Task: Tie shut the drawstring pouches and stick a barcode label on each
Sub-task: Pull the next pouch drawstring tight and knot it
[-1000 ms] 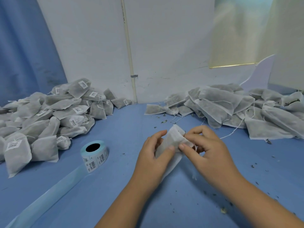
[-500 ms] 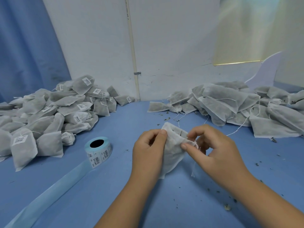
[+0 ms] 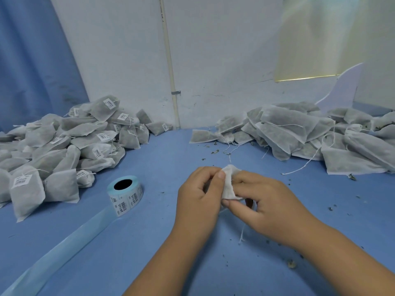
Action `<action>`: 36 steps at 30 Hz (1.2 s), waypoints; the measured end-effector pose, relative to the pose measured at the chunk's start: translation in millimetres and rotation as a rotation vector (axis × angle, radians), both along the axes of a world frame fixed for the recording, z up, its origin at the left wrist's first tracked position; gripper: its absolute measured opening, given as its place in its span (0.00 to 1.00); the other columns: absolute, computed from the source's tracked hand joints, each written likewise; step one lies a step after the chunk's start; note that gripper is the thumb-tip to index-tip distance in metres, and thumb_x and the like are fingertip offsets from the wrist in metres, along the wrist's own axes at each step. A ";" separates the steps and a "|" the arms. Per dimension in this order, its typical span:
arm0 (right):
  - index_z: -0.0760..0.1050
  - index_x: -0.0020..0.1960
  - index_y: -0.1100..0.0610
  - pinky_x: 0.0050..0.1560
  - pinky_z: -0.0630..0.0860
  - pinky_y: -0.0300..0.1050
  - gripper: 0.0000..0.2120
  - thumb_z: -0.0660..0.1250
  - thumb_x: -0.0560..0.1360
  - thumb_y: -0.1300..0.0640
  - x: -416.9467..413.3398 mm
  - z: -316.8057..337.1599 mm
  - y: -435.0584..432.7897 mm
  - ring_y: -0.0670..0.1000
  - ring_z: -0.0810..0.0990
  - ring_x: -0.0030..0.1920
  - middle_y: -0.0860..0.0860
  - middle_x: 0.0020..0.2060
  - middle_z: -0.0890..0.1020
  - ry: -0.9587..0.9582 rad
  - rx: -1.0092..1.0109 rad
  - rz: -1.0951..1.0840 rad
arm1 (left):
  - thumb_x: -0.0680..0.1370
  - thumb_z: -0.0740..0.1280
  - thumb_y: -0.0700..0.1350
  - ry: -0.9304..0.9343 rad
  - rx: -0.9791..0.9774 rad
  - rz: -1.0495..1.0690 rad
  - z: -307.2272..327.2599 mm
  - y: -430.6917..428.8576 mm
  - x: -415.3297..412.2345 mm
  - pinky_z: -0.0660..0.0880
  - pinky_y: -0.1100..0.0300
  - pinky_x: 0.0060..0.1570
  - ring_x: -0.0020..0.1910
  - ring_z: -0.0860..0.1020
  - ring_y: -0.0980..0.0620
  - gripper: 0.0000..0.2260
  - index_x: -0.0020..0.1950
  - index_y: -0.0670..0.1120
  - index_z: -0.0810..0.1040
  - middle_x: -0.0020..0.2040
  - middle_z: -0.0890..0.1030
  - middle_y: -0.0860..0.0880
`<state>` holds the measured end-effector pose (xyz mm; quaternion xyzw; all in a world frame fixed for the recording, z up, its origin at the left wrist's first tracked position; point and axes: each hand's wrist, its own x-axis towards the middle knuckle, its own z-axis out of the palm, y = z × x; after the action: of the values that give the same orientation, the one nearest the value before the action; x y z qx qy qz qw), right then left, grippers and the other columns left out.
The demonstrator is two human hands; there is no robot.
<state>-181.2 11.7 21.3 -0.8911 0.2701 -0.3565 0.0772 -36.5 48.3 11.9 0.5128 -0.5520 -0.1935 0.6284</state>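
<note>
Head view: both hands meet near centre over the blue table (image 3: 162, 248). They hold one small white pouch (image 3: 229, 182) between them, lifted just off the surface. Left hand (image 3: 197, 196) has curled fingers and its thumb is pressed on the pouch's left face. Right hand (image 3: 268, 202) grips the pouch's right side, fingers curled over it, thumb along the lower edge. Most of the pouch is hidden by the hands; only the crumpled top shows. Cannot tell if it is knotted. A thin string (image 3: 242, 235) hangs below the right hand and its end touches the table.

Label roll (image 3: 126, 195) stands left of the hands, well apart from them, with barcodes visible on its outer wrap. Its pale blue strip (image 3: 57, 256) runs from the roll to the near-left corner.

Far left is a pile of labelled pouches (image 3: 64, 144), grey fill, white barcode stickers on many. Far right is a pile of unlabelled pouches (image 3: 299, 135) with loose strings trailing onto the table. Dark crumbs (image 3: 291, 263) are scattered on the right half of the table.

Behind is a white wall (image 3: 213, 50) with a vertical pipe (image 3: 169, 60). A blue curtain (image 3: 32, 60) hangs at far left.
</note>
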 end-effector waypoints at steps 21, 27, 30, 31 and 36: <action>0.74 0.57 0.44 0.40 0.72 0.32 0.18 0.73 0.69 0.50 1.9 -1.4 1.2 0.45 0.78 0.37 0.37 0.53 0.71 -0.180 0.172 -0.075 | 0.83 0.57 0.46 -0.099 -0.012 0.272 -5.6 -8.2 3.9 0.67 0.69 0.33 0.34 0.74 0.65 0.11 0.41 0.52 0.69 0.34 0.77 0.56; 0.79 0.35 0.55 0.27 0.67 0.31 0.11 0.66 0.76 0.56 -0.7 -2.1 0.0 0.43 0.72 0.22 0.42 0.24 0.79 -0.173 0.541 -0.073 | 0.82 0.56 0.53 -0.097 -0.018 0.270 -4.3 -7.1 7.9 0.68 0.69 0.32 0.34 0.73 0.66 0.11 0.42 0.51 0.70 0.34 0.77 0.58; 0.78 0.35 0.54 0.25 0.64 0.33 0.14 0.62 0.78 0.55 -5.2 6.6 3.2 0.45 0.66 0.21 0.47 0.20 0.72 -0.209 0.728 0.017 | 0.76 0.53 0.65 -0.137 -0.009 0.244 -4.3 -6.8 13.1 0.69 0.68 0.34 0.34 0.74 0.66 0.16 0.41 0.55 0.69 0.36 0.77 0.68; 0.76 0.33 0.54 0.24 0.63 0.33 0.17 0.61 0.79 0.54 -5.9 8.7 3.5 0.46 0.63 0.22 0.47 0.21 0.68 -0.244 0.776 0.049 | 0.74 0.51 0.68 -0.161 -0.014 0.237 -4.7 -6.9 15.2 0.68 0.69 0.34 0.35 0.74 0.66 0.18 0.41 0.56 0.68 0.38 0.76 0.70; 0.60 0.25 0.51 0.24 0.56 0.37 0.23 0.61 0.78 0.53 -1.9 13.0 5.2 0.49 0.55 0.25 0.48 0.23 0.59 -0.530 0.980 0.097 | 0.63 0.49 0.81 -0.327 -0.026 0.110 -7.6 -6.5 19.5 0.74 0.60 0.40 0.40 0.76 0.61 0.27 0.45 0.62 0.68 0.41 0.78 0.62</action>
<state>-183.1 16.9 34.3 -0.6424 0.3343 -0.3970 0.5639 -17.0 41.8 4.3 0.5587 -0.6204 -0.0656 0.5464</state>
